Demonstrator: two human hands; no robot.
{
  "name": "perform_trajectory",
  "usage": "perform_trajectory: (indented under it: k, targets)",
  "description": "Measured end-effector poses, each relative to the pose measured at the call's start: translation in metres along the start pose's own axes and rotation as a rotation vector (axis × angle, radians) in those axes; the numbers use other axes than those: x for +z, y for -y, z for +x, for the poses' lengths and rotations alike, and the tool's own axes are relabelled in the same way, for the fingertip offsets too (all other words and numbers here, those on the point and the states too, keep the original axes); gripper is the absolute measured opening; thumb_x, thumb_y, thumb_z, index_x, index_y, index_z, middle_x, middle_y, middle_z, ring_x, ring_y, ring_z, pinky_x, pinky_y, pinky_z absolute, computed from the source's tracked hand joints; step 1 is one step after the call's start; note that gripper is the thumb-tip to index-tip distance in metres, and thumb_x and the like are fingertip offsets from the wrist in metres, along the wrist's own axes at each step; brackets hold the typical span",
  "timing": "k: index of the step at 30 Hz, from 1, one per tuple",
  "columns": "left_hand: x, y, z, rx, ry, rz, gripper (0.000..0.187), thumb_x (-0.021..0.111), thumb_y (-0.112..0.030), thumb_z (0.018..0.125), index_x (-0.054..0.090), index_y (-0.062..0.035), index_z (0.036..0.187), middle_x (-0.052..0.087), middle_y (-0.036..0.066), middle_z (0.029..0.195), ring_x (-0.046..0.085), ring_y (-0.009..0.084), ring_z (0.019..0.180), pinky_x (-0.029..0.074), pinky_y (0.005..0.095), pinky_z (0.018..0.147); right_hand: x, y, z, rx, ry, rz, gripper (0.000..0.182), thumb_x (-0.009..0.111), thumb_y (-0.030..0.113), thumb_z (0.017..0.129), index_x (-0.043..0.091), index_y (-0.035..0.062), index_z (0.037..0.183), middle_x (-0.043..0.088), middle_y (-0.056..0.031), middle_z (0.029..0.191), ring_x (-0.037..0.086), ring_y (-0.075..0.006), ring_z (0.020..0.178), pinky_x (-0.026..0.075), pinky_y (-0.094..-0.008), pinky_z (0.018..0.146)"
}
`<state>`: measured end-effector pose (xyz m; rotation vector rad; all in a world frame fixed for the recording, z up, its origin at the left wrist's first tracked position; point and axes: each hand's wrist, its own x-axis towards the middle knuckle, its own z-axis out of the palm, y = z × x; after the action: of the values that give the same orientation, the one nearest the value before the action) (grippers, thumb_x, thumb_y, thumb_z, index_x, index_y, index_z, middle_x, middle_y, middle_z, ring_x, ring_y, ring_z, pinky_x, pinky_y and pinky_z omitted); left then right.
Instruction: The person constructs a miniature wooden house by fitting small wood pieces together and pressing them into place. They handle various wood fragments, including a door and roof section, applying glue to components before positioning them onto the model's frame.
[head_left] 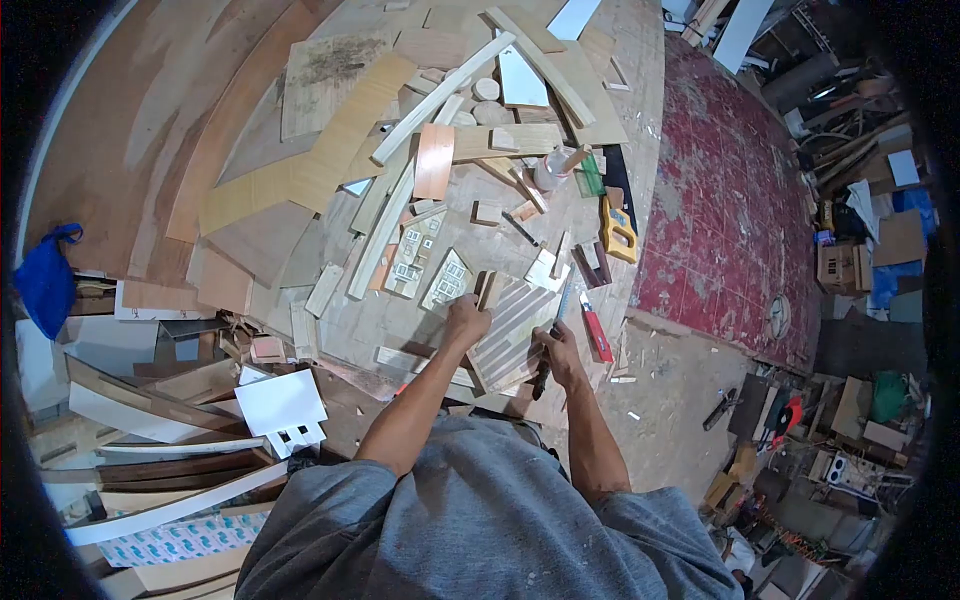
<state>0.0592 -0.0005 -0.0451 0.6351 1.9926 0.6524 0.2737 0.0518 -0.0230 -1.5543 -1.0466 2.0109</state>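
My left hand (467, 322) is closed at the upper left edge of a striped grey and pale wooden board (508, 318). Its fingers are on a small brown wood block (490, 287) that stands at the board's corner. In my right hand (557, 354), over the board's right side, is a dark-handled tool (541, 382); a thin bluish strip, perhaps its blade, reaches up beyond the fingers. Just right of that hand lies a red utility knife (597, 333). Left of the board are flat wooden house-front cutouts (448, 279) with white windows.
A yellow-handled saw (619, 232) lies at the table's right side, near a clear jar (552, 172). Long wood strips (442, 98) and plywood sheets (335, 130) cover the far side. Offcuts (150, 400) are piled at lower left. Red flooring (725, 190) lies to the right.
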Motion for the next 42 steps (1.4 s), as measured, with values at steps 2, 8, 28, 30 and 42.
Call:
perform_trajectory:
  k: [2, 8, 28, 30, 42]
  targets:
    - [0.001, 0.0, 0.002, 0.008, -0.003, 0.016, 0.059, 0.071, -0.028, 0.078, 0.059, 0.0053, 0.124, 0.062, 0.026, 0.123, 0.056, 0.0374, 0.12, 0.044, 0.0402, 0.103, 0.002, 0.006, -0.005, 0.016, -0.007, 0.009, 0.016, 0.064, 0.011, 0.09, 0.058, 0.0063, 0.105, 0.062, -0.002, 0.079, 0.055, -0.011, 0.059, 0.038, -0.0239, 0.05]
    - [-0.006, 0.004, -0.003, 0.061, 0.002, -0.094, 0.057, 0.076, -0.023, 0.075, 0.06, 0.0051, 0.122, 0.066, 0.025, 0.115, 0.063, 0.0342, 0.11, 0.049, 0.0382, 0.095, -0.005, -0.005, -0.004, 0.009, 0.002, 0.007, 0.023, 0.066, 0.012, 0.09, 0.058, 0.0057, 0.111, 0.063, -0.0023, 0.083, 0.058, -0.0117, 0.069, 0.041, -0.0246, 0.057]
    - [-0.115, -0.07, -0.116, 0.374, 0.261, -0.192, 0.048, 0.085, -0.015, 0.073, 0.06, 0.0047, 0.109, 0.068, 0.012, 0.1, 0.065, 0.0159, 0.087, 0.054, 0.0294, 0.076, 0.005, 0.077, -0.106, -0.374, 0.157, -0.031, 0.034, 0.068, 0.006, 0.09, 0.056, 0.0006, 0.122, 0.063, -0.0041, 0.11, 0.059, -0.013, 0.105, 0.047, -0.0304, 0.092]
    - [-0.103, -0.077, -0.098, 0.229, 0.3, -0.446, 0.048, 0.085, -0.015, 0.073, 0.062, 0.0067, 0.11, 0.068, 0.013, 0.098, 0.065, 0.0163, 0.084, 0.053, 0.0299, 0.072, 0.004, 0.095, -0.092, -0.258, 0.119, -0.078, 0.031, 0.066, 0.009, 0.092, 0.058, 0.0011, 0.12, 0.065, -0.0011, 0.094, 0.06, -0.0086, 0.085, 0.048, -0.026, 0.074]
    - [-0.11, -0.157, -0.059, 0.148, 0.396, -0.693, 0.07, 0.066, -0.006, 0.083, 0.036, -0.0099, 0.146, 0.067, 0.009, 0.095, 0.06, 0.0123, 0.083, 0.05, 0.0274, 0.063, -0.029, 0.176, -0.031, -0.128, 0.053, 0.065, 0.051, 0.06, 0.012, 0.094, 0.045, -0.0081, 0.138, 0.064, -0.0142, 0.12, 0.067, -0.0169, 0.097, 0.055, -0.0269, 0.082]
